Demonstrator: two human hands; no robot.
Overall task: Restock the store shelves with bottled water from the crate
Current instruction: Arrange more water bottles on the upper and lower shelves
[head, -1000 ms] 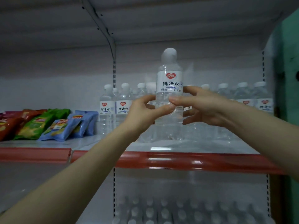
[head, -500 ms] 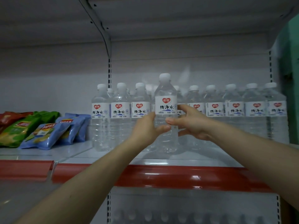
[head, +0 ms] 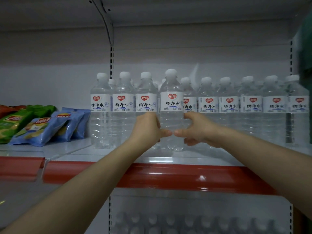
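Head view: left hand (head: 148, 130), right hand (head: 199, 130) curl round bottle (head: 171, 105) on shelf (head: 168, 159).
Done: front row (head: 229, 105) looks filled.
Left: release.

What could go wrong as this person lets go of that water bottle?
The bottle gripped by the left hand and right hand stands tight between neighbouring bottles, so pushing it back might topple one. It also seems nearer the shelf's red front edge than the row; a careless release could tip it off.
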